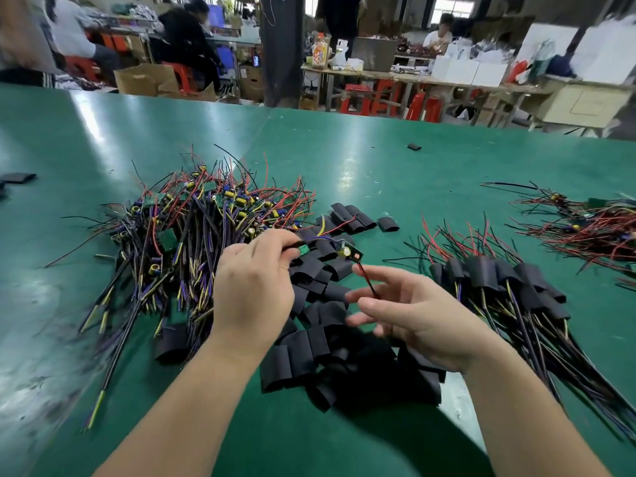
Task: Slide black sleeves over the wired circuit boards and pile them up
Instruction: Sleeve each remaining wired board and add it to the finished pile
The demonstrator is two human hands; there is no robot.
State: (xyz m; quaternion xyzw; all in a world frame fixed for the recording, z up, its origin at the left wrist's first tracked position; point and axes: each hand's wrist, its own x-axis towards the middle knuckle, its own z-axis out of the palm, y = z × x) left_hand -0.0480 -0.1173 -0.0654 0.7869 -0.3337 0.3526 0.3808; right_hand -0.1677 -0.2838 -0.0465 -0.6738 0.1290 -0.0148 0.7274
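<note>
Two hands (pixel 254 287) (pixel 418 315), one wired circuit board (pixel 347 251)

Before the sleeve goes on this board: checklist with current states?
1. Board held: ok. The left hand pinches one end of the circuit board.
2. Board bare: ok. No sleeve is on it.
3. Sleeve picked up: not ok. The right hand is open and holds no sleeve.
4. Leads gathered: cannot tell. The red and black lead hangs by the right hand; contact is blurred.
5. Sleeve supply: ok. The loose black sleeves lie under both hands.
6. Drop spot: ok. The sleeved pile sits just right of the right hand.
</note>
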